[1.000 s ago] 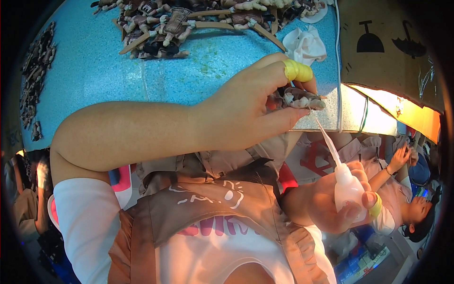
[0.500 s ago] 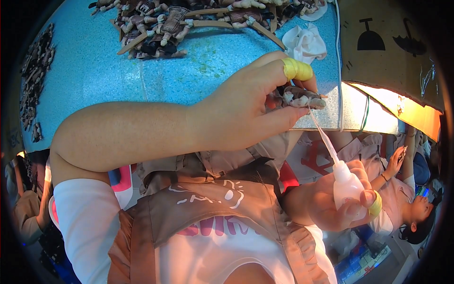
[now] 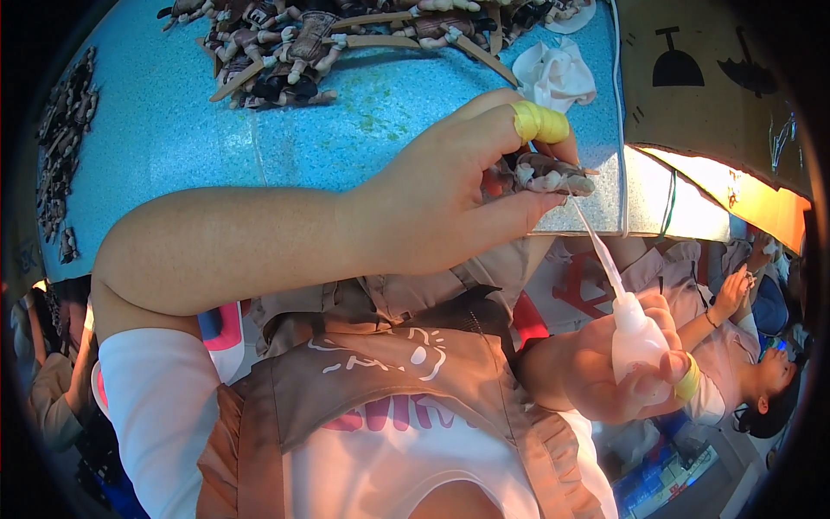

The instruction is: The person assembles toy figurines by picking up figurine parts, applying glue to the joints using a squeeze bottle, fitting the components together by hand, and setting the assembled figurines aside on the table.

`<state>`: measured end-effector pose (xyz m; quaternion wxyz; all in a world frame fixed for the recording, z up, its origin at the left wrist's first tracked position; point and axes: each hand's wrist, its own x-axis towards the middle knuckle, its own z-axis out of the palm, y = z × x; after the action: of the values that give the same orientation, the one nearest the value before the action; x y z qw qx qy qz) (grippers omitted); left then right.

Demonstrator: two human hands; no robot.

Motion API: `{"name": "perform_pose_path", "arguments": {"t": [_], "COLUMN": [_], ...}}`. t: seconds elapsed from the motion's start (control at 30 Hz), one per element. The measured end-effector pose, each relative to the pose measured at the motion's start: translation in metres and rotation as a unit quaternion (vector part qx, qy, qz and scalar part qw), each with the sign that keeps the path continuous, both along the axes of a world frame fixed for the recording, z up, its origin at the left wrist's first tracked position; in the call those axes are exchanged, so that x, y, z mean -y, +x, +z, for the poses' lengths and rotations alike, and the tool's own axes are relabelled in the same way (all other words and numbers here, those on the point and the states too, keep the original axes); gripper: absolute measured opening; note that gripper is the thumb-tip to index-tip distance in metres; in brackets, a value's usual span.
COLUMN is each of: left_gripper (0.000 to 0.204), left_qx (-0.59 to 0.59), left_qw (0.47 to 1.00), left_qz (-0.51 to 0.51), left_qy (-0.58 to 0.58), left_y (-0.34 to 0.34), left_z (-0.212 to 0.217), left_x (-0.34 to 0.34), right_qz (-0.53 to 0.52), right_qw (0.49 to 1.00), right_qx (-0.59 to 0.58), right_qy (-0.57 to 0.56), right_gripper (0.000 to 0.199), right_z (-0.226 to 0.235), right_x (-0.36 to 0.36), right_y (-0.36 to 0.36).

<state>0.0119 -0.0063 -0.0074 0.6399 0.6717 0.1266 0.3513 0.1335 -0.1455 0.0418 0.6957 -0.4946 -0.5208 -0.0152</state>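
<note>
My left hand (image 3: 484, 182) is closed on a small figurine (image 3: 553, 177) in brown, white and grey, held near the table's right front edge. Yellow tape wraps one of its fingers, and the fingers hide part of the figurine. Lower right, my right hand (image 3: 640, 372) grips a white squeeze bottle (image 3: 638, 337) with a long thin nozzle. The nozzle slants up to the left, its tip at the underside of the figurine; whether it touches I cannot tell. One finger of this hand also has yellow tape.
Piled figurines (image 3: 303, 48) with flat wooden sticks lie on the blue table (image 3: 190, 138); another row of figurines (image 3: 65, 147) lines its left side. A crumpled white tissue (image 3: 556, 75), a white cable (image 3: 619, 112) and a cardboard box (image 3: 718, 104) are at right. A person (image 3: 735, 363) sits beyond.
The bottle and its nozzle tip have shifted very slightly to the right. My left hand and the figurine stay almost in place. The person at right has moved their hands together.
</note>
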Motion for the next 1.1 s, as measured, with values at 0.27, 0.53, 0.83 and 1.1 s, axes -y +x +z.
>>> {"name": "perform_pose_path", "arguments": {"t": [0.27,0.53,0.83,1.1], "left_gripper": [0.032,0.033,0.035,0.035], "left_qx": [0.013,-0.028,-0.068,-0.058], "left_qw": [1.000,0.999,0.995,0.996], "left_qz": [0.004,-0.022,-0.064,-0.066], "left_qy": [-0.024,-0.003,0.020,-0.002], "left_y": [0.002,-0.004,-0.009,-0.009], "left_z": [-0.002,0.005,0.006,0.007], "left_x": [0.001,-0.003,-0.006,-0.005], "right_qz": [-0.022,-0.032,-0.084,-0.082], "right_qw": [1.000,0.999,0.988,0.992], "right_qx": [0.003,-0.016,-0.104,-0.071], "right_qy": [-0.012,0.012,0.079,0.070], "right_gripper": [0.011,0.008,0.016,0.014], "right_z": [-0.001,0.001,-0.009,-0.008], "right_x": [0.002,0.002,0.001,0.007], "right_y": [0.002,0.003,0.002,0.005]}}
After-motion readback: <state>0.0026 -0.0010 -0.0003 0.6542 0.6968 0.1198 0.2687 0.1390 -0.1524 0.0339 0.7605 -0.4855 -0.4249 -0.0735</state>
